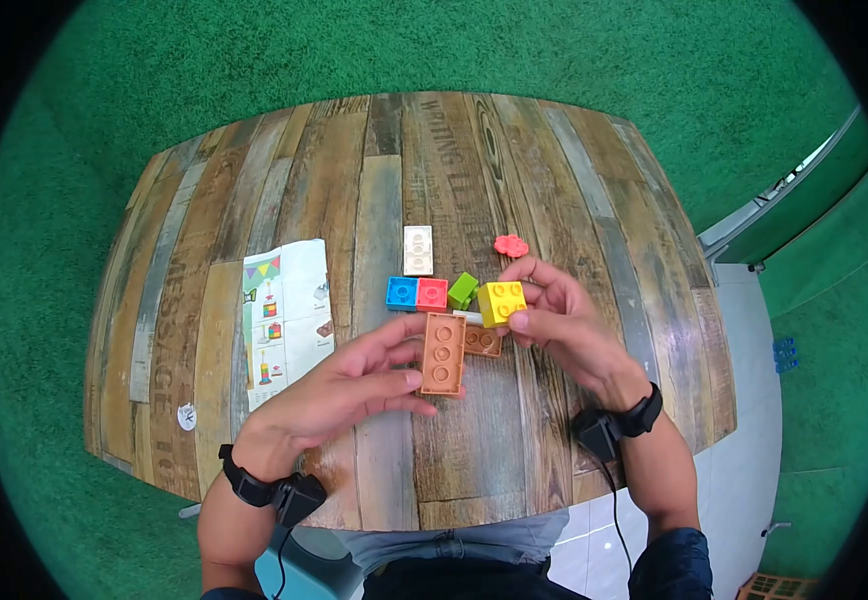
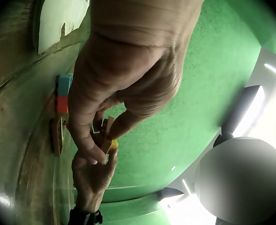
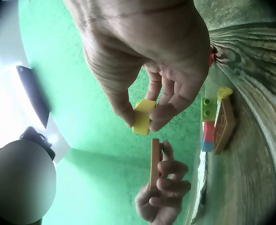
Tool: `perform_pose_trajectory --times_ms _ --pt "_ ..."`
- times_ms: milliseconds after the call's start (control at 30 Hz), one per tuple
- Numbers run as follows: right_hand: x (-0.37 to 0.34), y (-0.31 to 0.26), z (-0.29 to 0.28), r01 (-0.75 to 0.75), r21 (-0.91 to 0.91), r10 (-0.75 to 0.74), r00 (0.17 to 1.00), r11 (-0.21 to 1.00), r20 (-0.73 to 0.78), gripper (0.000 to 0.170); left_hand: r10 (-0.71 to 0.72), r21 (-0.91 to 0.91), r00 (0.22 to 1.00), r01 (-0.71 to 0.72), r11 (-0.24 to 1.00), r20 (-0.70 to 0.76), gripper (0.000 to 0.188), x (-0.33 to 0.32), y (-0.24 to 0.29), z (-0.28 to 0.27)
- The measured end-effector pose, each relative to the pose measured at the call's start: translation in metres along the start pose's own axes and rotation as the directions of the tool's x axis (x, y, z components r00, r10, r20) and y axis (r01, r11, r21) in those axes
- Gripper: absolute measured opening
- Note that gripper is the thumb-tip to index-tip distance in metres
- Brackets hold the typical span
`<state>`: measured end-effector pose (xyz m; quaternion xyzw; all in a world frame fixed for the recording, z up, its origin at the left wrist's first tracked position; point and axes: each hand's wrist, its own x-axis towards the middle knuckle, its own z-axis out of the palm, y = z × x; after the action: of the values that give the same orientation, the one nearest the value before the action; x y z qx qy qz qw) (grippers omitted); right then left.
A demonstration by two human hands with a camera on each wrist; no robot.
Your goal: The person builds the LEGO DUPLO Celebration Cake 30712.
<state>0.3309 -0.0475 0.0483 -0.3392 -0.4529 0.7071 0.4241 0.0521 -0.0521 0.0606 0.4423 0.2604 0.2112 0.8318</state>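
Note:
My left hand (image 1: 339, 385) holds a light brown toy brick (image 1: 444, 355) by its long edges, between thumb and fingers. Its hollow underside with round tubes faces up toward the head view. A sliver of red shows beside its lower end. To the right, thumb and fingers of my right hand (image 1: 584, 335) pinch a yellow brick (image 1: 502, 303), studs toward the head camera. The right wrist view shows the yellow brick (image 3: 143, 116) just apart from the brown brick (image 3: 155, 164). Both bricks are held above the table.
Beyond the hands lie a blue brick (image 1: 402, 293), a red brick (image 1: 434, 293), a green brick (image 1: 463, 290) and a white brick (image 1: 418, 250). A red flower-shaped piece (image 1: 512, 246) lies farther right. Another brown brick (image 1: 484, 342) is partly hidden. A printed picture sheet (image 1: 294, 315) lies left.

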Motion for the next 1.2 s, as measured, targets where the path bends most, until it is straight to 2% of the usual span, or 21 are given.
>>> perform_pose_trajectory --times_ms 233,333,400,733,800,833,900,1033,1100,1133,1200 --pt "0.001 -0.001 0.005 -0.004 -0.025 0.005 0.999 1.0 0.038 0.036 -0.04 -0.008 0.999 0.04 0.999 -0.019 0.065 0.002 0.001 0.006" --pt "0.0 0.0 0.004 -0.035 -0.043 0.038 0.997 0.998 0.07 0.038 -0.04 0.034 0.997 0.042 0.999 -0.068 0.062 0.003 -0.005 0.003" --pt "0.001 0.004 0.005 0.016 -0.055 -0.012 0.996 0.998 0.086 0.039 -0.005 0.113 0.993 0.018 0.993 -0.119 0.057 0.005 -0.013 -0.003" --pt "-0.001 0.0 0.008 0.002 -0.083 0.007 0.995 0.997 0.103 0.04 0.021 0.056 0.983 -0.011 0.998 -0.181 0.051 0.008 -0.006 0.0" --pt "-0.002 -0.003 0.006 -0.076 -0.132 0.084 0.995 0.988 0.06 0.04 -0.004 0.111 0.98 0.026 0.993 -0.199 0.047 0.009 -0.006 -0.001" --pt "-0.002 -0.004 0.009 -0.076 -0.133 0.085 0.994 0.988 0.062 0.04 -0.003 0.111 0.98 0.025 0.994 -0.2 0.047 0.008 -0.007 -0.002" --pt "-0.001 -0.007 0.016 -0.052 -0.185 0.04 0.997 0.981 -0.068 0.043 -0.086 0.207 0.992 0.105 0.973 -0.096 0.042 0.008 -0.009 -0.006" --pt "0.001 -0.009 0.014 -0.087 -0.246 0.05 0.987 0.965 -0.154 0.046 -0.159 0.181 0.986 0.165 0.97 -0.043 0.037 0.003 -0.006 0.002" --pt "-0.001 -0.002 0.01 -0.071 -0.302 0.062 0.997 0.951 -0.041 0.038 -0.155 0.213 0.988 0.149 0.966 0.011 0.034 0.003 -0.007 0.0" --pt "-0.002 0.001 0.01 -0.071 -0.303 0.061 0.997 0.95 -0.04 0.038 -0.154 0.214 0.988 0.148 0.966 0.011 0.034 0.003 -0.007 0.0" --pt "-0.004 0.006 0.011 -0.113 -0.506 0.178 0.981 0.855 0.081 0.031 -0.175 0.22 0.985 0.171 0.96 -0.005 0.031 0.003 -0.006 -0.001"
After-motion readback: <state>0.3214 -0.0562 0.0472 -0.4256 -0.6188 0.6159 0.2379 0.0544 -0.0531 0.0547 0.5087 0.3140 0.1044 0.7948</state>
